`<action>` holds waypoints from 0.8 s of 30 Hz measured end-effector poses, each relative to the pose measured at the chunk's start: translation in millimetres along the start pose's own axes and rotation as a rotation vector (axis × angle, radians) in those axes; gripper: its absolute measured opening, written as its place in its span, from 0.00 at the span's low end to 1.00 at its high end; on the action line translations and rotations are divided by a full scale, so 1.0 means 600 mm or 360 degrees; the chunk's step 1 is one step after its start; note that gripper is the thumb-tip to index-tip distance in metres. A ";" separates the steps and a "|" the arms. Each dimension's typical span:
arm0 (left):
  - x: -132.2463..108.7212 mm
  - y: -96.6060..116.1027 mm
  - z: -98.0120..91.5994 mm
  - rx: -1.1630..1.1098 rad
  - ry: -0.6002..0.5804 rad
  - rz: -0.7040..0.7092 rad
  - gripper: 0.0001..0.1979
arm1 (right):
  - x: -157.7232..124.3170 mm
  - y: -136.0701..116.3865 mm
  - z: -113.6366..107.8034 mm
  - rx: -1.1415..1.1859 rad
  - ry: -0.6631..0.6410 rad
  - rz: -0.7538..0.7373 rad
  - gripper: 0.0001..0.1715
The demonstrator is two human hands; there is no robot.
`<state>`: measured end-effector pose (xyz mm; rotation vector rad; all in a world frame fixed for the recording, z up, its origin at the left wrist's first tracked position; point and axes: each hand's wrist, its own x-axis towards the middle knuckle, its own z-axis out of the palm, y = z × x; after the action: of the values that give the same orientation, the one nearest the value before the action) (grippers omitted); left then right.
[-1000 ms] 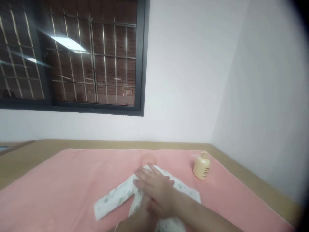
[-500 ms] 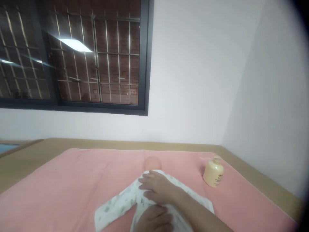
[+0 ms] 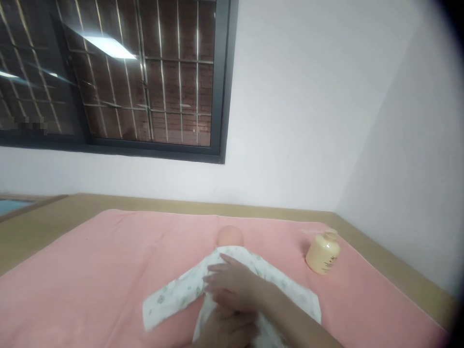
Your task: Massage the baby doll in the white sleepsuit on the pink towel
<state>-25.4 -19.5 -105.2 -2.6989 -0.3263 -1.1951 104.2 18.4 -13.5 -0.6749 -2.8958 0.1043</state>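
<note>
A baby doll lies on its back in a white long-sleeved top with a small greenish print. Its bald, rounded head shows at the far end, and its sleeves spread out to both sides. Across the chest lies my right hand, open, fingers apart and pointing left, the forearm coming from the lower right. Just below it, at the bottom edge, my left hand rests over the top's front with fingers laid toward the right, somewhat blurred. The lower body is hidden by my hands and the frame edge.
A cream bottle with dark lettering stands to the right on the pink cloth. Around the cloth runs the tan table border. Behind are a white wall and a dark-framed, barred window.
The camera view has shifted and tilted slightly, lifting the table in the picture. My left hand is closer under my right hand, which stays on the doll's chest.
</note>
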 end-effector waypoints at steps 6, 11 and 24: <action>0.033 0.021 -0.054 -0.0030 -0.0021 -0.0012 0.15 | 0.008 0.020 0.003 -0.0038 0.0225 0.0256 0.18; 0.039 0.030 -0.065 -0.0205 -0.0129 -0.0181 0.19 | -0.030 -0.024 0.010 0.0071 0.0212 0.0284 0.22; 0.048 0.043 -0.080 -0.0387 -0.0221 -0.0232 0.13 | -0.058 0.011 0.016 0.0074 0.0233 0.0540 0.29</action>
<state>-33.5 -52.0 -53.6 -3.0237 -0.4289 -1.1536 136.0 8.8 -28.8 -1.1089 -2.6069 0.1558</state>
